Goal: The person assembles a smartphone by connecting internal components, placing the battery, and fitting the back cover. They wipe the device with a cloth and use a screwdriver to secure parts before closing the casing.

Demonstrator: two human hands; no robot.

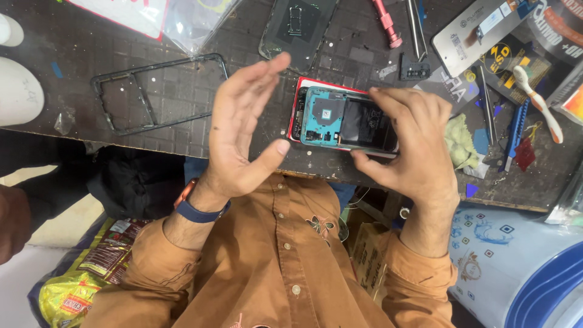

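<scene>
An opened phone (340, 118) with a teal inner frame and exposed parts lies at the near edge of the dark table (91, 42). It rests on a red-edged piece (298, 97). My right hand (413, 146) grips the phone's right end, fingers over the top and thumb underneath. Just left of the phone, my left hand (243, 127) is raised with its fingers apart and palm turned toward the phone, holding nothing. It wears a blue watch band at the wrist.
A black phone frame (159, 91) lies to the left and a clear back cover (297, 27) behind. A pink screwdriver (387, 24), tweezers (416, 27), toothbrush (537, 100) and green cloth (458, 146) sit right. A blue-white barrel (516, 267) stands lower right. Another person's hand (12, 222) shows at the left edge.
</scene>
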